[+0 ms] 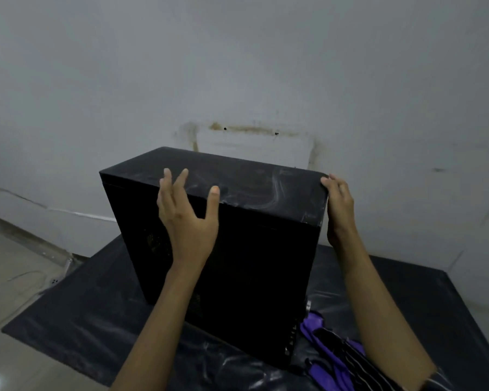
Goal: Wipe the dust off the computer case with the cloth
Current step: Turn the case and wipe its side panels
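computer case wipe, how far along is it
Barely begun. The computer case top carries grey dust with swirl marks, so it is at most smeared. In hand: the left hand hovers open at the near top edge and the right hand holds the right corner. The purple cloth lies unheld beside the case on the black-covered table; all wiping remains.

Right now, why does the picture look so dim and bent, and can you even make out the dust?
Head view: dim, flat room light; the black computer case loses its side detail in darkness, yet pale dust swirls show on its top. The wide lens curves the wall and floor lines. The shiny black sheet gives faint glare streaks. The left hand looks slightly soft.
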